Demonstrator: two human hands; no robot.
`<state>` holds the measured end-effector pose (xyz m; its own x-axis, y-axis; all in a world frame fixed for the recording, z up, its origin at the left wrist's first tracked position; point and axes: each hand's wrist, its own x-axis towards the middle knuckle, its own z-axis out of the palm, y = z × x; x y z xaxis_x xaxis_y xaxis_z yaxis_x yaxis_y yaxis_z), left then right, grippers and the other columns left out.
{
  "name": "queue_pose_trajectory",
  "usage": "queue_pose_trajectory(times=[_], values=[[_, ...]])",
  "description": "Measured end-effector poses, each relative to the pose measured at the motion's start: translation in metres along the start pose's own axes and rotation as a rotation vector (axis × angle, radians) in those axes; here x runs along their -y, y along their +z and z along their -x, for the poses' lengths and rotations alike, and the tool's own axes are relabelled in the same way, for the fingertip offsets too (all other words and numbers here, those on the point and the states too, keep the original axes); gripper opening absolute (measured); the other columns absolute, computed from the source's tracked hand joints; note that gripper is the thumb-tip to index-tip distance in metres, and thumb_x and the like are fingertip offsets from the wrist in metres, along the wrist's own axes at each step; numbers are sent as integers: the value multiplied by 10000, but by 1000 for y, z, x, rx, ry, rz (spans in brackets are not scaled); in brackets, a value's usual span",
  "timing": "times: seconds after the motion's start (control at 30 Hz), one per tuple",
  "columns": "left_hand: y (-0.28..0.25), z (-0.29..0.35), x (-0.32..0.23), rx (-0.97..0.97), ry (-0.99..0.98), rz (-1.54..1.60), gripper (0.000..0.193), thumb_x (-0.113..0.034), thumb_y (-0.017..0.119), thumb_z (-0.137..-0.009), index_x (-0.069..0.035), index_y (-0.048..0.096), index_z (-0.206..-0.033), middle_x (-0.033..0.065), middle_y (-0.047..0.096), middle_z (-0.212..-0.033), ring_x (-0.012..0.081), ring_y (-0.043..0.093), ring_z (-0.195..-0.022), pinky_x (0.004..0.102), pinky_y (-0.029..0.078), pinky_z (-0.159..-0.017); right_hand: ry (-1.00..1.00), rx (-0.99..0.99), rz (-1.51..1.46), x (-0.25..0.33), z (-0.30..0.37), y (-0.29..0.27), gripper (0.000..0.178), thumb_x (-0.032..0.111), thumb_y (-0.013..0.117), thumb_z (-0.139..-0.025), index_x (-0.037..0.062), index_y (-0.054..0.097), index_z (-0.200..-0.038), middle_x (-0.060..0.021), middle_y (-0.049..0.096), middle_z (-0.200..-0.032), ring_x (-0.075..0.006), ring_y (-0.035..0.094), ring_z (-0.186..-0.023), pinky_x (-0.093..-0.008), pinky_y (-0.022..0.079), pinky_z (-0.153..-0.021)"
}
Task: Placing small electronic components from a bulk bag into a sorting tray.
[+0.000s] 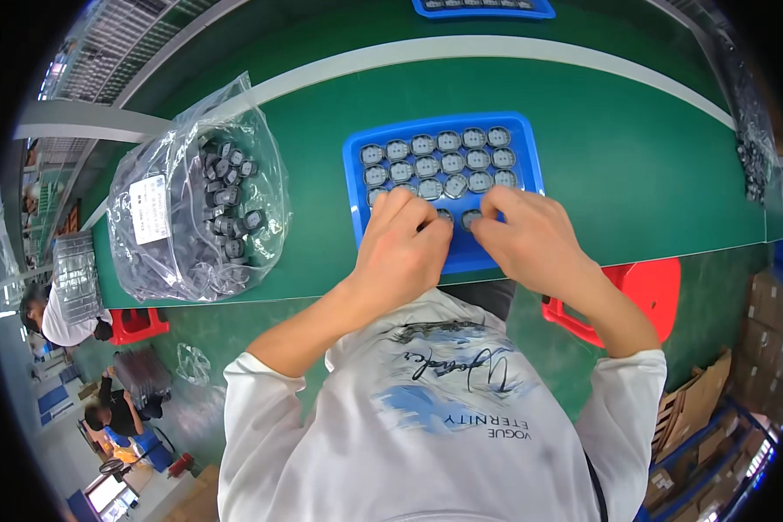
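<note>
A blue tray (354,187) lies on the green table, with rows of small dark grey rounded housings (451,163) set side by side in its far part. Over its near part my left hand (406,237) is closed, its fingertips pinching a grey housing (445,215). Beside it my right hand (532,231) is also closed, thumb and fingers on another grey housing (471,218) at the tray's middle. My fingers partly cover both pieces. The blue floor of the tray shows between my hands.
To the left a clear plastic bag (270,165) with a white label holds many more housings. A second blue tray (483,10) sits at the far edge. Red stools (648,300) stand below the table. Two people are at the far left, and cardboard boxes (770,322) are stacked right.
</note>
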<state>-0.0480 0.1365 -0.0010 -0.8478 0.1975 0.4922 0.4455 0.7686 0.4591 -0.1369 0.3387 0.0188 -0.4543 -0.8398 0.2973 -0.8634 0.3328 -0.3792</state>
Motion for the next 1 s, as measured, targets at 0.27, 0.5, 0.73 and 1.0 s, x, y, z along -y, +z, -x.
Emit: queue_pose_trajectory(times=[0.27, 0.5, 0.73, 1.0], values=[[-3, 5, 4, 70, -73, -42, 235, -17, 799, -672, -43, 755, -902, 56, 579, -863, 261, 531, -861, 390, 421, -769, 28, 50, -39, -3, 2, 16, 71, 101, 675, -785, 72, 687, -848, -52, 575, -853, -247, 625, -725, -391, 497, -607], [-6, 1, 6, 83, -108, -55, 243, -16, 800, -670, -45, 758, -907, 64, 569, -890, 272, 514, -889, 388, 427, -776, 38, -7, -107, -5, -7, 14, 100, 84, 707, -797, 76, 711, -897, -56, 570, -840, -244, 623, -724, -384, 502, -608], [-7, -1, 7, 100, -145, -10, 224, -27, 807, -680, -37, 752, -897, 69, 562, -901, 275, 508, -898, 388, 433, -798, -23, -59, -24, -29, -31, 13, 109, 75, 739, -788, 77, 724, -896, -53, 560, -835, -243, 607, -739, -383, 499, -625], [-4, 1, 9, 58, -121, 12, 169, -80, 795, -711, -45, 738, -866, 60, 533, -889, 267, 486, -898, 402, 383, -752, -82, -54, -15, -30, -43, 21, 59, 70, 726, -781, 62, 674, -808, -64, 554, -821, -257, 604, -749, -384, 502, -645]])
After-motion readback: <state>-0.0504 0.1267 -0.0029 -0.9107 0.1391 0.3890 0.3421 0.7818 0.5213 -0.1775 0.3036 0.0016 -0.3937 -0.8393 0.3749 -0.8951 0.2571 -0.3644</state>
